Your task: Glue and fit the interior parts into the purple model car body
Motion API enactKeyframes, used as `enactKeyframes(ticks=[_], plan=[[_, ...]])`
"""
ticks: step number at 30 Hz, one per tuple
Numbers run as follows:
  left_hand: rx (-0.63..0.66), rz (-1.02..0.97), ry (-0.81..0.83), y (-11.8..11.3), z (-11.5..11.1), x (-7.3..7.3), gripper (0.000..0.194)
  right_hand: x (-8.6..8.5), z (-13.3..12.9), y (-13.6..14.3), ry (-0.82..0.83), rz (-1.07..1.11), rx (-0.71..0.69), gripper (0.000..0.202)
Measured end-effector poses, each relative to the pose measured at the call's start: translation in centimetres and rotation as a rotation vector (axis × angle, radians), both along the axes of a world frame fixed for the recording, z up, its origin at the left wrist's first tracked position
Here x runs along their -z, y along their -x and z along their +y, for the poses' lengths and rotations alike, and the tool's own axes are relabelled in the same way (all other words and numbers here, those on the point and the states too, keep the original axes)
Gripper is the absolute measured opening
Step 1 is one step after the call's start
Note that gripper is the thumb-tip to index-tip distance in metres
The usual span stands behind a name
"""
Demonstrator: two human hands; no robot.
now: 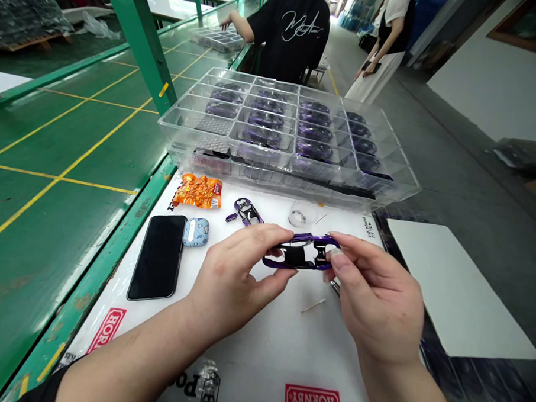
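Between my two hands is a purple and black toy car body shell [296, 255], its hollow side with cut-outs facing me. My left hand [238, 277] pinches its left end between thumb and fingers. At the right end, my right hand [371, 282] grips the shell with thumb and fingertips. Behind it a second purple car body [248, 212] lies on the white printed sheet [262, 343], with a small purple piece [230, 218] beside it. A cotton swab [313, 306] rests below my hands. Part of a dark slim object by my right fingers is hidden.
A clear compartment tray [291, 160] of purple car bodies stands behind. Left lie a phone [156, 257], a blue patterned case [196, 232] and an orange packet [198, 191]. A small clear dish [302, 214] sits beyond my hands, a white board [459, 292] right. Two people are farther back.
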State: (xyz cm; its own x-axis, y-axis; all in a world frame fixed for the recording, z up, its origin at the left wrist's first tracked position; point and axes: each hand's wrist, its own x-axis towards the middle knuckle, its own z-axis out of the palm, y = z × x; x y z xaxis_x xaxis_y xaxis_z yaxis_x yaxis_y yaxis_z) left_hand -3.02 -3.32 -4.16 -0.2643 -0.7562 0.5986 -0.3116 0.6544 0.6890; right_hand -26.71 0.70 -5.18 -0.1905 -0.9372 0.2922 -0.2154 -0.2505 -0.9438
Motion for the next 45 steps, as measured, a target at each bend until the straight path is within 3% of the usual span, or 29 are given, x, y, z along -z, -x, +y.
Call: enactKeyframes(ticks=[16, 21, 24, 27, 29, 38, 45], plan=[[0.0, -0.001, -0.078, 0.0, 0.0, -0.3, 0.038, 0.1, -0.2, 0.1, -0.045, -0.064, -0.034, 0.03], [0.009, 0.084, -0.274, 0.1, 0.1, -0.1, 0.035, -0.4, -0.4, 0.0, -0.071, -0.049, -0.067, 0.027], [0.063, 0.256, -0.514, 0.2, 0.1, 0.3, 0.037, -0.7, -0.6, -0.2, -0.061, -0.074, -0.109, 0.03], [0.161, 0.408, -0.667, 0.4, 0.0, 0.8, 0.038, -1.0, -0.6, -0.4, -0.062, -0.041, -0.184, 0.057], [0.213, 0.461, -0.689, 0.4, 0.0, 1.0, 0.039, -1.1, -0.5, -0.6, -0.08, -0.01, -0.22, 0.069], [0.38, 0.491, -0.659, 0.3, 0.8, 0.7, 0.055, -1.5, -0.3, -0.7, 0.02, -0.102, -0.381, 0.06], [0.461, 0.526, -0.683, 0.3, 1.2, 1.0, 0.066, -1.8, 0.1, -1.3, 0.009, -0.174, -0.409, 0.053]])
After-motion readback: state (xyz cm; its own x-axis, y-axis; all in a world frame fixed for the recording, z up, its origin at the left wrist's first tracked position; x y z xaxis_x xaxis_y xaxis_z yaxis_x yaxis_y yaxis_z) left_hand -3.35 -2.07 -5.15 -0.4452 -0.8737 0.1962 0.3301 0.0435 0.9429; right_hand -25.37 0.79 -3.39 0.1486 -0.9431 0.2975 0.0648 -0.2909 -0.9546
